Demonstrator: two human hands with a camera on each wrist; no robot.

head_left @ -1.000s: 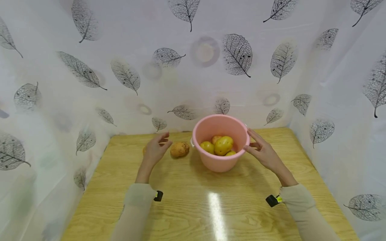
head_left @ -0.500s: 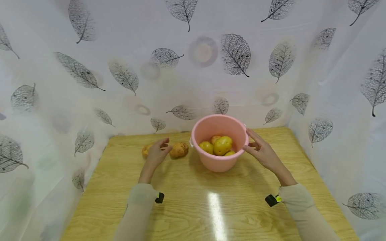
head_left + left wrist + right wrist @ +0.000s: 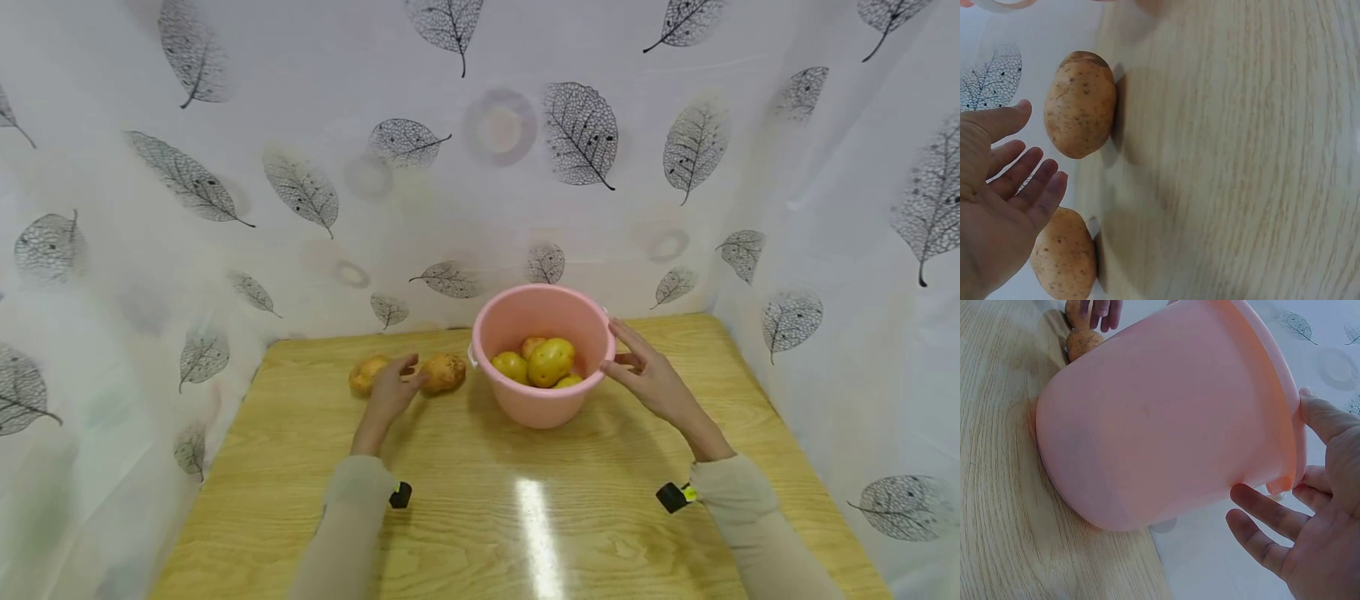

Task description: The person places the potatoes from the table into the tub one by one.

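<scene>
My left hand [image 3: 393, 390] hovers between two brown potatoes at the back left, fingers loosely bent and nothing in its grasp. In the left wrist view its thumb and fingers face the right-hand potato [image 3: 1080, 105], while the left-hand potato [image 3: 1065, 256] lies partly behind the hand. A pink bucket [image 3: 542, 408] stands upright to the right, holding several yellowish potatoes [image 3: 551, 362]. My right hand [image 3: 652, 387] rests at the bucket's right side, with the thumb at the rim and extended fingers along the outer wall, as the right wrist view [image 3: 1329, 487] shows.
A wooden table [image 3: 480, 517] bears everything. Behind it and at both sides hangs a pale curtain [image 3: 322, 275] printed with dark leaves, close to the bucket and the loose potatoes. The bucket's white handle [image 3: 472, 356] hangs at its left rim.
My left hand has lowered and shifted slightly right toward the right-hand potato, uncovering the left-hand one. The right hand stays at the bucket, and the head view has drifted a little.
</scene>
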